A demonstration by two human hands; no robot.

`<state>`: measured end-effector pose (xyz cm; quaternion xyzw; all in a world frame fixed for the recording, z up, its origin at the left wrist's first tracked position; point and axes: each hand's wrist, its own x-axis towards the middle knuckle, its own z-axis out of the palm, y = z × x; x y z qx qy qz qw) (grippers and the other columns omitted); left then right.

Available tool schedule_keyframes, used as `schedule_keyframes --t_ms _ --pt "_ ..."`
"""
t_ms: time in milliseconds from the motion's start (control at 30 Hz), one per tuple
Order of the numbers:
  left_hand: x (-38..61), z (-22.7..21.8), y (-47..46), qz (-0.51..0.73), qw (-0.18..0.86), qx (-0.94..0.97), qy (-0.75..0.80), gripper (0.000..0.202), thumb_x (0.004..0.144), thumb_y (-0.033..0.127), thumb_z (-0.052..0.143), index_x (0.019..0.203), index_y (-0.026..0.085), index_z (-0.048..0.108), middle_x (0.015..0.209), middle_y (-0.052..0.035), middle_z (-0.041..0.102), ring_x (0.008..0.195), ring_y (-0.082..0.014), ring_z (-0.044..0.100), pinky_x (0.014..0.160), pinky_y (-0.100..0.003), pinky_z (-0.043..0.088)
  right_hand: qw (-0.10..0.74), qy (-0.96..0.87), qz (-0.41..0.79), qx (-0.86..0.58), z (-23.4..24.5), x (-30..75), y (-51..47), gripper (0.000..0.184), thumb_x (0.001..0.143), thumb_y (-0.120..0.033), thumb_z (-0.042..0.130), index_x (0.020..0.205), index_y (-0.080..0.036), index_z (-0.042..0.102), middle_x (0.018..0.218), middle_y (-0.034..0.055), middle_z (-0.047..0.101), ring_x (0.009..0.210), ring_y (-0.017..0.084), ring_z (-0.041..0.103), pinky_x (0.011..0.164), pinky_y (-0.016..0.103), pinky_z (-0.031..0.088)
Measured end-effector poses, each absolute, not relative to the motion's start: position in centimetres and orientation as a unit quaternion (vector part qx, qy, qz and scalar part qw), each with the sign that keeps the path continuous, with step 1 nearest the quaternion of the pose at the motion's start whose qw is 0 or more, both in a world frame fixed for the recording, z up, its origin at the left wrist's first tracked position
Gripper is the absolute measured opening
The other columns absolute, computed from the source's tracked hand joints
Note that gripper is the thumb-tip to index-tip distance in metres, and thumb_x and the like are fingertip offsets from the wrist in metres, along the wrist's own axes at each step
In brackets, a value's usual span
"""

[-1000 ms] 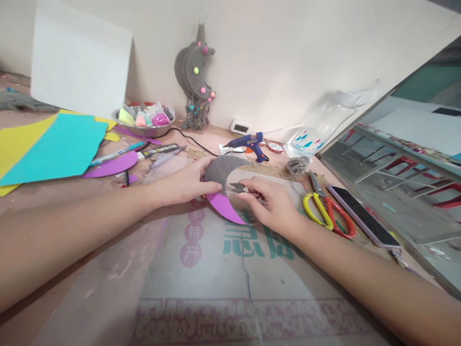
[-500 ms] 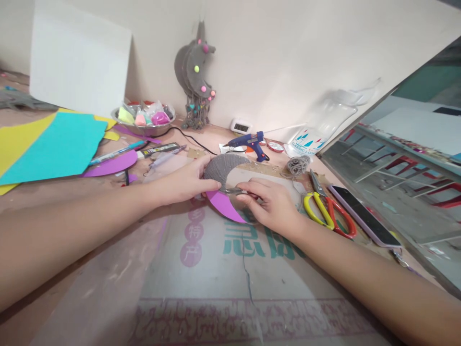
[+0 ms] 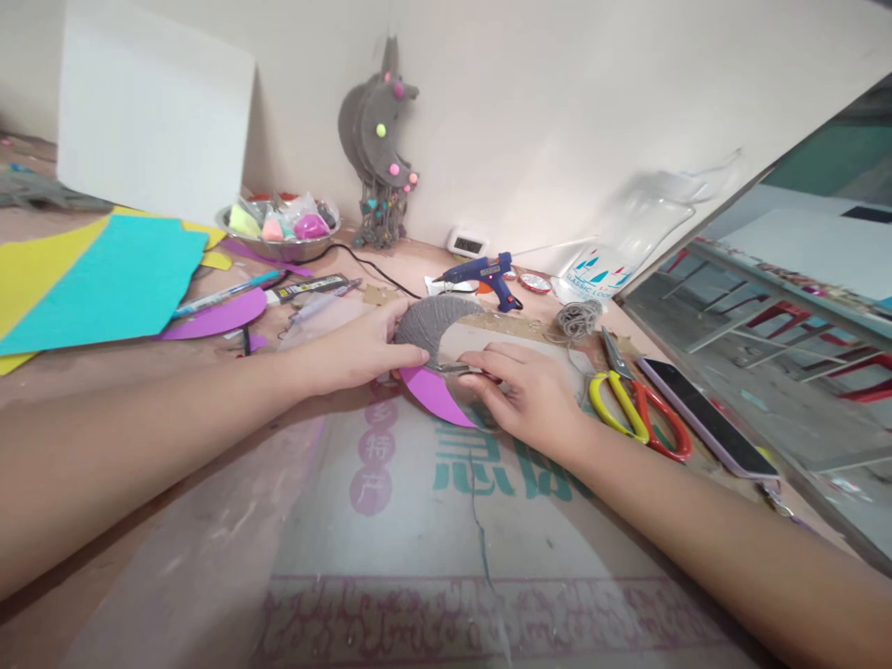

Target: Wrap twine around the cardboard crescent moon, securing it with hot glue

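A purple crescent moon cutout (image 3: pixel 439 398) is partly wound with grey yarn (image 3: pixel 428 325); its lower tip is bare purple. My left hand (image 3: pixel 380 348) grips the wound part from the left, thumb pressed on the front and fingers behind it. Inside the crescent's curve, my right hand (image 3: pixel 519 386) pinches a grey yarn strand (image 3: pixel 456 370) that runs to the crescent's edge. The fingertips partly hide that strand. A loose ball of grey yarn (image 3: pixel 578 319) lies beyond my right hand.
Scissors (image 3: pixel 637 404) and a phone (image 3: pixel 707 416) lie to the right. A blue glue gun (image 3: pixel 484 274) stands behind the crescent, before a small clock (image 3: pixel 466 243). At left are a bowl (image 3: pixel 279 249) of clay packets and coloured sheets (image 3: pixel 111 279). A moon decoration (image 3: pixel 380 139) hangs on the wall.
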<state>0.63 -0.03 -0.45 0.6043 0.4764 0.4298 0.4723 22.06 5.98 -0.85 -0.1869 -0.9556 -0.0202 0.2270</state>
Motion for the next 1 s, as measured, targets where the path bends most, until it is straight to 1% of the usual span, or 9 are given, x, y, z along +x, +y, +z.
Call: schedule_keyframes --t_ms 100,233,367,633,867,1000 --pt "0.54 -0.54 0.05 0.425 0.480 0.602 0.475 0.038 0.071 0.016 0.057 0.108 0.016 0.046 0.078 0.0016 0.056 0.067 -0.0103 0.052 0.057 -0.021 0.039 0.229 -0.955 -0.027 -0.184 -0.88 22.03 5.99 0.022 0.089 -0.031 0.047 0.095 -0.016 0.062 0.075 0.0023 0.060 0.064 0.012 0.051 0.059 0.023 0.036" --pt "0.56 -0.39 -0.06 0.420 0.485 0.599 0.480 0.036 0.071 0.016 0.057 0.106 0.017 0.047 0.068 0.0045 0.052 0.058 -0.0088 0.049 0.054 -0.020 0.037 0.232 -0.956 -0.037 -0.177 -0.81 21.92 5.97 0.021 0.089 -0.030 0.047 0.094 -0.016 0.062 0.073 0.0020 0.060 0.064 0.011 0.051 0.059 0.023 0.036" --pt "0.62 -0.23 -0.22 0.410 0.497 0.589 0.488 0.033 0.072 0.017 0.055 0.104 0.018 0.047 0.063 0.0054 0.050 0.051 -0.0078 0.046 0.049 -0.020 0.036 0.236 -0.953 -0.061 -0.179 -0.69 21.92 5.96 0.021 0.088 -0.031 0.048 0.093 -0.016 0.063 0.072 0.0020 0.059 0.063 0.012 0.051 0.058 0.024 0.034" --pt "0.48 -0.31 -0.21 0.410 0.503 0.584 0.487 0.035 0.072 0.018 0.055 0.106 0.018 0.045 0.065 0.0043 0.050 0.053 -0.0091 0.046 0.045 -0.021 0.036 0.232 -0.954 -0.041 -0.184 -0.54 22.01 5.85 0.023 0.089 -0.031 0.046 0.095 -0.016 0.062 0.074 0.0030 0.060 0.063 0.012 0.052 0.058 0.024 0.035" --pt "0.47 -0.21 -0.21 0.408 0.508 0.582 0.487 0.035 0.071 0.016 0.055 0.105 0.018 0.045 0.070 0.0030 0.053 0.056 -0.0091 0.048 0.049 -0.021 0.037 0.229 -0.954 -0.026 -0.192 -0.76 22.04 5.96 0.023 0.089 -0.031 0.045 0.098 -0.017 0.062 0.077 0.0033 0.061 0.065 0.012 0.053 0.060 0.024 0.038" --pt "0.39 -0.34 -0.12 0.408 0.512 0.581 0.483 0.035 0.071 0.016 0.055 0.105 0.018 0.045 0.067 0.0036 0.051 0.054 -0.0093 0.048 0.048 -0.021 0.036 0.228 -0.955 -0.039 -0.187 -0.88 22.07 6.01 0.023 0.089 -0.030 0.046 0.097 -0.017 0.062 0.076 0.0030 0.061 0.065 0.012 0.052 0.060 0.024 0.037"
